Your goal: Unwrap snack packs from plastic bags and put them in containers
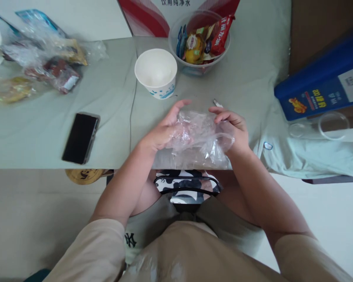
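A crumpled clear plastic bag (198, 135) is between my two hands at the front edge of the table. My left hand (167, 127) grips it from the left; part of the palm and fingers shows through the film. On the other side my right hand (233, 123) holds the bag with curled fingers. Just beyond my hands stands a white paper cup (155, 70), upright. A small whitish item (217, 103), too small to identify, lies beyond my right fingers.
A clear bowl (176, 53) of wrapped snacks stands behind the cup. Snack packets (51, 64) and a phone (80, 138) lie at left. At right are a blue box (320, 84) and a clear plastic cup (320, 125) on its side.
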`<state>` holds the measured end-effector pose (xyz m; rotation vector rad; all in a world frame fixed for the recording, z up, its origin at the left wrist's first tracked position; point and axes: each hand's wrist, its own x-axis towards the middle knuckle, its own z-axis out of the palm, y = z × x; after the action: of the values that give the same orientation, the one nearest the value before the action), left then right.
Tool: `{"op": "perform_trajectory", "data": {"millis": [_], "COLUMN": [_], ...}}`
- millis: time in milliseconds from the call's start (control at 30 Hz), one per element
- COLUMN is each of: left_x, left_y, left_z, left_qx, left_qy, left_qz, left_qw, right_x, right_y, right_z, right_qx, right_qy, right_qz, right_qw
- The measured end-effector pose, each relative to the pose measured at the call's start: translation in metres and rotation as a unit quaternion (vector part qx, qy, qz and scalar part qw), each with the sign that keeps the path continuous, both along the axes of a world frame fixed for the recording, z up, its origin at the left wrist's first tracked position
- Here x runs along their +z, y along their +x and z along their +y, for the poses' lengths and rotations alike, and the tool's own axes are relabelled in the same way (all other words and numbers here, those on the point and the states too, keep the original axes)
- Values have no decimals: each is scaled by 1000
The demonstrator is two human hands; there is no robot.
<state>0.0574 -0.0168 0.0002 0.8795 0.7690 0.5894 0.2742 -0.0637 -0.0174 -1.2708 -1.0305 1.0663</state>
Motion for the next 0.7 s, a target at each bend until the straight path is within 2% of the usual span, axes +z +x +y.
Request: {"op": "perform_trajectory", "data": {"millis": [67,167,367,700], "left_x": [2,5,0,1], "left_y": [3,4,4,6], "left_z": [1,3,7,11], "left_qx": [53,95,147,151], "left_qy": [21,41,78,64], "left_qz": [40,91,88,81], "left_qw": [998,990,982,983], "right_x": [0,0,-3,0], "right_y": [0,0,-1,3], "right_z": [0,0,2,2], "right_qx": [10,16,-6,5], "right_qy": [-5,1,-7,39], "right_qz": [-6,-1,39,-15], "right_qw": [1000,1000,999,999]}}
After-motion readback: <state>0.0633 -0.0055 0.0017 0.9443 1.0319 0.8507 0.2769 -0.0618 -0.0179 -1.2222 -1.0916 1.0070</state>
